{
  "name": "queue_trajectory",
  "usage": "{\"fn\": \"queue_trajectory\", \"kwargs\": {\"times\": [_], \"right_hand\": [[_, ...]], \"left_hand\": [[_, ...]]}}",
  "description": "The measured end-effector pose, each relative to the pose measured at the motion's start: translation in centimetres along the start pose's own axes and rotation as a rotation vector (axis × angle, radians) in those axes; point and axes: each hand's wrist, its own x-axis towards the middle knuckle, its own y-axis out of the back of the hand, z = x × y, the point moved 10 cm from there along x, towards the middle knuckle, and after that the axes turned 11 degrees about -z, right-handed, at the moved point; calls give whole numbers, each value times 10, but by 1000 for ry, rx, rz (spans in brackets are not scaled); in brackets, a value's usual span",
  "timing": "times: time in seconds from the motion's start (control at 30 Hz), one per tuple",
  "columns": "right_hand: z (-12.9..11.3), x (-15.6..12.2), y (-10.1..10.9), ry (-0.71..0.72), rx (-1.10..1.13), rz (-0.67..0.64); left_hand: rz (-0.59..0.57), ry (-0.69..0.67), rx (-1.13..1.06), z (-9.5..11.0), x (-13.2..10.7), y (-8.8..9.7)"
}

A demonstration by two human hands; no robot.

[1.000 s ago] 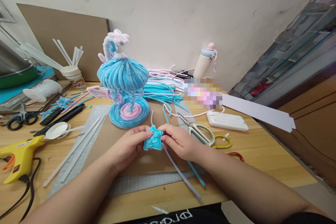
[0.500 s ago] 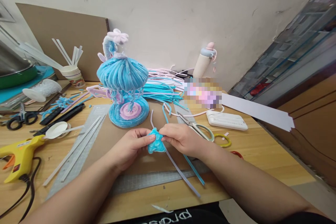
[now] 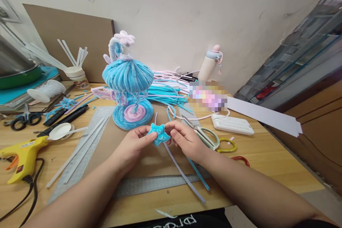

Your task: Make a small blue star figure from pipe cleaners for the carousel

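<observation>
A small blue fuzzy star-like piece of pipe cleaner (image 3: 159, 135) is held up over the brown board. My left hand (image 3: 137, 140) pinches its left side, thumb on the front. At its right edge is my right hand (image 3: 185, 140), fingers curled, the fingertips partly hidden behind the piece. Below, a lilac pipe cleaner (image 3: 184, 174) and a blue pipe cleaner (image 3: 198, 174) lie slanting towards the front edge. Behind my hands stands a blue and pink pipe-cleaner lamp-shaped craft (image 3: 128, 76) on a round coiled base (image 3: 117, 118).
Scissors (image 3: 204, 135) and a white box-like device (image 3: 232, 124) lie at right. A yellow glue gun (image 3: 25, 155) with a cord is at left, near black-handled scissors (image 3: 25, 119). Blue pipe cleaners (image 3: 165, 94) are bundled behind. A bottle (image 3: 208, 66) stands by the wall.
The blue piece has been raised slightly and turned in my fingers. My right hand's grip has loosened and shifted, its thumb now drawn off the piece. The view has shifted slightly.
</observation>
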Motion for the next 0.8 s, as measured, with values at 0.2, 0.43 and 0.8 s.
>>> {"fn": "queue_trajectory", "kwargs": {"times": [0.2,0.43,0.8], "right_hand": [[-9,1,-7,78,-356,-81],[-19,1,-5,202,-513,-113],[-23,0,-7,248,-573,-79]], "left_hand": [[13,73,-199,-14,3,0],[22,225,-313,-29,-4,-6],[51,267,-386,-40,-7,-8]]}}
